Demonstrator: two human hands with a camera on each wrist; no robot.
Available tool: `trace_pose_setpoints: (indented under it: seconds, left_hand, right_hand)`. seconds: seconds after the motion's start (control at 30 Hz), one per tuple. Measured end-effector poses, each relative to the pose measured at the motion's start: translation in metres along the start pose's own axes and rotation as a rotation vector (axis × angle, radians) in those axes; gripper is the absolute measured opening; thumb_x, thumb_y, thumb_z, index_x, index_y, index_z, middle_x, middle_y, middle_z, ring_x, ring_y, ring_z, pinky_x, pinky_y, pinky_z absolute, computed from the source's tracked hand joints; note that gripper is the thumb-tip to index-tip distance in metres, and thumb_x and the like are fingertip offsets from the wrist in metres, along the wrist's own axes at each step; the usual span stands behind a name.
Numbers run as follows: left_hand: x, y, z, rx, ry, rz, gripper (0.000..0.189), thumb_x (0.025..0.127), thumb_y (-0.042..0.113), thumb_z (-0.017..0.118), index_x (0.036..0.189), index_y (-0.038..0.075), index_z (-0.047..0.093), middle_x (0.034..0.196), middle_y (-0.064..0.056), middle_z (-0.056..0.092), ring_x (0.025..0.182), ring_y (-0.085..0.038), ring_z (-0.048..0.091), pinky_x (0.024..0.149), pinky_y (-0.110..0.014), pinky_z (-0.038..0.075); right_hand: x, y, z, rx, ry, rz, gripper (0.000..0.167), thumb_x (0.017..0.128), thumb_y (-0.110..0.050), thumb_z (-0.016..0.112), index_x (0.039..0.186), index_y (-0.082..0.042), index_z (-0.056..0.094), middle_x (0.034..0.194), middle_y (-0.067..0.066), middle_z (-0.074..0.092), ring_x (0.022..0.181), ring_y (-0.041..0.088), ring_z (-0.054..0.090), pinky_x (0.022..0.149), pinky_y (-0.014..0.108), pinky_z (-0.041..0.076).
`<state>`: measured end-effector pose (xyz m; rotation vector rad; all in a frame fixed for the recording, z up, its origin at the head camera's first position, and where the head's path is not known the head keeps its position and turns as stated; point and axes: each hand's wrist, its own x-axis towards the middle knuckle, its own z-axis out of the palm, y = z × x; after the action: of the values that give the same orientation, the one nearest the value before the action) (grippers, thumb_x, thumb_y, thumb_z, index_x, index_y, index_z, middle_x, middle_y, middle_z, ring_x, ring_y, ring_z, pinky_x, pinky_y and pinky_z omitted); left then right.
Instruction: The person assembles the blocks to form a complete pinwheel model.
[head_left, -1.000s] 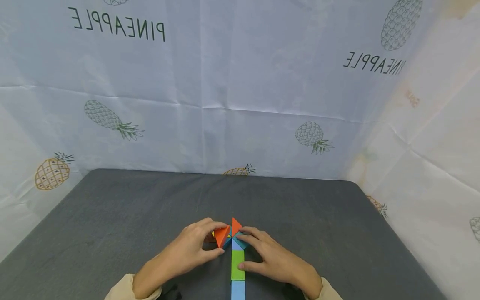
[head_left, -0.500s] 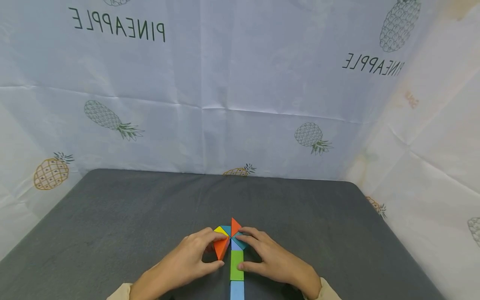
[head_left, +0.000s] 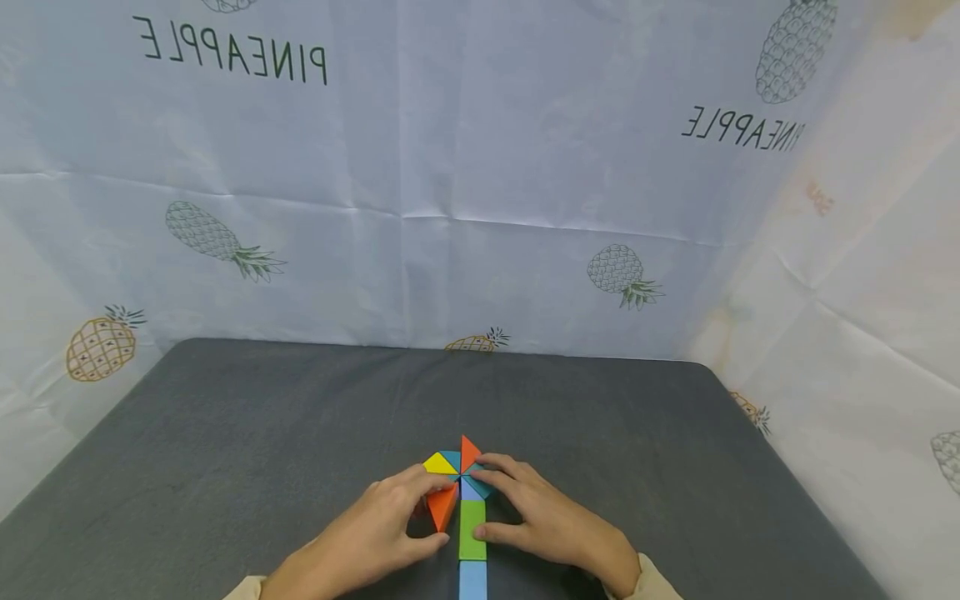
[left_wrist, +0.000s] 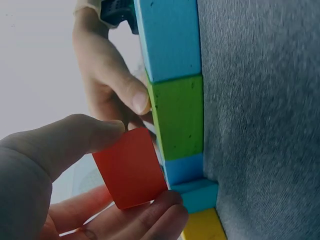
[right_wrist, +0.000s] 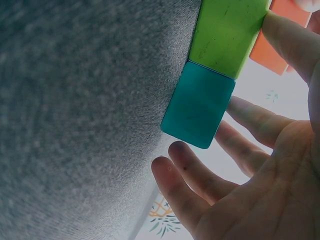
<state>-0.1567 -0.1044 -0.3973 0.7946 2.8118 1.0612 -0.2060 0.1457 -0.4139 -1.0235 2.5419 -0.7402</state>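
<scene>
My left hand (head_left: 382,521) pinches an orange triangular block (head_left: 442,507) between thumb and fingers, left of the column. In the left wrist view, its flat red-orange face (left_wrist: 132,170) is tilted, close beside the row. My right hand (head_left: 540,512) rests at the column's right side, fingers loosely extended. Its thumb touches the green block (head_left: 472,537), and its fingertips lie at the teal triangular block (head_left: 480,487). Wedges meet in a fan: a yellow one (head_left: 437,464), a blue one (head_left: 452,457) and another orange triangle (head_left: 469,452). The left fingers partly hide the fan.
A light blue block (head_left: 472,579) continues the column below the green one, toward the near edge. All stand on a dark grey table (head_left: 300,417). A white cloth (head_left: 495,167) printed with pineapples hangs behind and at the sides.
My left hand has brought the orange triangular block down toward the near side, from beside the fan's middle to its lower left. The yellow wedge now shows fully. My right hand has stayed put.
</scene>
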Motion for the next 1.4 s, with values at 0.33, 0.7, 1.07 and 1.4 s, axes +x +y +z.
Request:
trace_pose_setpoints:
  seconds: [0.33,0.7,1.07,1.4]
  left_hand:
    - [-0.004,-0.001,0.005,0.0,-0.061,-0.016,0.049,0.084,0.028,0.079,0.127,0.011,0.062,0.116,0.001,0.062,0.084,0.001,0.053,0.07,-0.022,0.05]
    - [-0.003,-0.005,0.012,-0.02,-0.099,-0.004,0.048,0.083,0.026,0.08,0.125,0.009,0.063,0.111,0.001,0.061,0.082,0.002,0.052,0.069,-0.021,0.049]
    - [-0.004,-0.011,0.015,-0.007,-0.132,-0.006,0.045,0.082,0.029,0.081,0.12,0.013,0.062,0.115,0.0,0.064,0.092,-0.003,0.06,0.074,-0.024,0.053]
    - [-0.005,-0.011,0.009,-0.023,-0.161,-0.013,0.039,0.08,0.035,0.082,0.113,0.018,0.068,0.105,0.011,0.064,0.088,0.005,0.057,0.074,-0.021,0.051]
  right_hand:
    - [0.001,0.0,-0.001,0.012,-0.007,0.003,0.068,0.094,-0.06,0.055,0.15,-0.025,0.041,0.157,-0.002,0.034,0.139,0.026,0.041,0.106,0.054,0.042]
    - [0.0,-0.001,-0.002,0.01,-0.009,0.006,0.068,0.094,-0.061,0.055,0.151,-0.025,0.041,0.157,-0.002,0.034,0.139,0.026,0.04,0.106,0.054,0.042]
    - [0.001,0.0,-0.001,0.008,-0.017,0.028,0.07,0.093,-0.064,0.054,0.151,-0.028,0.04,0.158,-0.002,0.034,0.14,0.026,0.039,0.107,0.055,0.042]
    - [0.0,0.0,-0.001,0.008,-0.018,0.025,0.07,0.093,-0.064,0.054,0.151,-0.029,0.04,0.158,-0.002,0.033,0.14,0.026,0.039,0.107,0.055,0.041]
